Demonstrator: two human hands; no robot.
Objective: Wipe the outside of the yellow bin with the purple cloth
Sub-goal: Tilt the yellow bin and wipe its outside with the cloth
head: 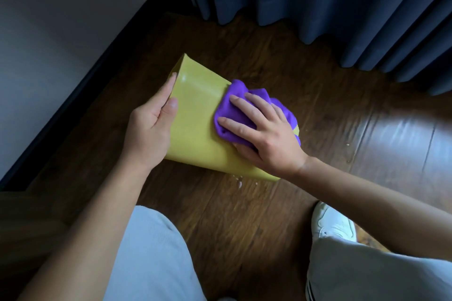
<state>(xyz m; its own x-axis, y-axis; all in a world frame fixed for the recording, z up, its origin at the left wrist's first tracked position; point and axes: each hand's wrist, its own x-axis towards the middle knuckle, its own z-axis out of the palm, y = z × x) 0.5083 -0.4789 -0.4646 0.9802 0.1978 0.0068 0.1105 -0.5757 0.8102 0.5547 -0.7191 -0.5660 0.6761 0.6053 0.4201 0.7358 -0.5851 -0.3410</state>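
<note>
The yellow bin (195,120) lies tipped on its side on the dark wooden floor, its rim pointing to the left. My left hand (151,127) grips the rim end, thumb on the upper wall and fingers curled over the edge. A bunched purple cloth (234,95) rests on the bin's upper wall near its base end. My right hand (264,134) presses on the cloth with spread, nearly straight fingers. The thumb is tucked under the cloth's near edge, partly hidden.
Dark blue curtains (318,0) hang along the back and right. A white wall with a dark skirting board (73,85) runs on the left. Small white crumbs (241,182) lie on the floor by the bin. My knees and a white shoe (332,222) are below.
</note>
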